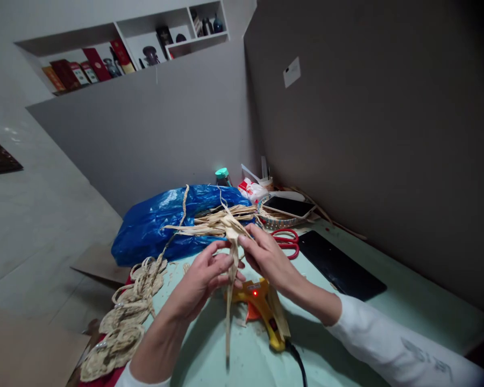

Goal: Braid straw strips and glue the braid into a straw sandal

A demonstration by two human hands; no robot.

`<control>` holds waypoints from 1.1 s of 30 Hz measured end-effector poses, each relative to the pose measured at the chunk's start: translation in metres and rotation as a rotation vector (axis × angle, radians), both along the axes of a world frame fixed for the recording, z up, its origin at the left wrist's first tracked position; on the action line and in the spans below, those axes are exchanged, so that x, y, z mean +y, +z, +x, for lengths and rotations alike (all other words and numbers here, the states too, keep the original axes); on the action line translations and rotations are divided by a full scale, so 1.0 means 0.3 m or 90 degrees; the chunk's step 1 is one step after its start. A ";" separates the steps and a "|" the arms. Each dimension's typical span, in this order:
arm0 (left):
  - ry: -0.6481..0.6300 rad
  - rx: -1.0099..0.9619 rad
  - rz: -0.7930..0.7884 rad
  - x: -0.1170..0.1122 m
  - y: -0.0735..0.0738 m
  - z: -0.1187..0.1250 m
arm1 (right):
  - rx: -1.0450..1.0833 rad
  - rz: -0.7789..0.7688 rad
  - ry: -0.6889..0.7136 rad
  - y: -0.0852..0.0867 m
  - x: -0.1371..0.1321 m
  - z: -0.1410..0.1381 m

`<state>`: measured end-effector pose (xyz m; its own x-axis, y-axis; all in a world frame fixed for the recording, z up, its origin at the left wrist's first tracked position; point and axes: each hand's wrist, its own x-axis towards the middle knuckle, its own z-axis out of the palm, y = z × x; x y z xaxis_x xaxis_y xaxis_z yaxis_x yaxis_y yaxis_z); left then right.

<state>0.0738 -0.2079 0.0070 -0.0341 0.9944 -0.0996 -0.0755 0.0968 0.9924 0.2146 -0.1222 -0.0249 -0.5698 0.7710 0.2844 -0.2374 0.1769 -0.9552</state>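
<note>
Both hands are raised over a pale green table [403, 301] and work a bundle of dried straw strips [221, 223]. My left hand [204, 279] is closed, its fingers pinching a long strip that hangs down from the bundle. My right hand [266, 255] is closed too, its fingertips pinching the same bundle just under the fanned-out ends. Directly under the hands lies a yellow hot glue gun [262, 306] with a red light lit.
A blue plastic bag [157, 223] lies behind the hands. A coil of braided straw rope [125, 317] trails off the table's left edge. Red-handled scissors [286, 242], a black mat [339, 266], a phone on a woven ring [288, 207] and a green-capped bottle [222, 176] sit near the wall.
</note>
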 end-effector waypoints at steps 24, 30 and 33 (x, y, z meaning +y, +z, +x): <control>0.124 0.130 0.095 0.016 -0.009 -0.016 | -0.055 0.068 0.154 -0.016 -0.024 -0.010; 0.129 0.098 0.079 0.010 -0.014 -0.014 | -0.080 0.060 0.109 -0.036 -0.001 -0.021; 0.140 0.087 0.075 0.012 -0.016 -0.010 | -0.083 0.050 0.067 -0.041 0.004 -0.028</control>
